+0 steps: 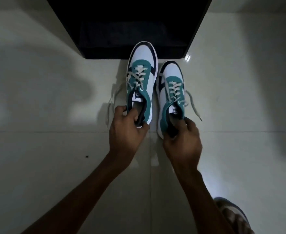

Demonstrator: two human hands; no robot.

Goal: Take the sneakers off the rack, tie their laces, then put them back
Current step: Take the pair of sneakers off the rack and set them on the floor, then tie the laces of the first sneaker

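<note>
Two sneakers, teal, white and navy, sit side by side over a pale tiled floor (37, 149), toes pointing toward a dark rack (130, 22) at the top of the view. The left sneaker (141, 71) lies further forward, its toe overlapping the rack's lower edge; whether it rests on the floor or is lifted cannot be told. The right sneaker (171, 88) lies just beside it, slightly nearer the person. The left hand (127, 129) has its grip clamped on the left sneaker's heel collar, fingers hooked inside the opening. The right hand (182, 141) has its grip clamped on the right sneaker's heel likewise. Laces on both are untied: loose ends (111, 98) trail left of the left sneaker, and one end (194, 107) trails right of the right sneaker
</note>
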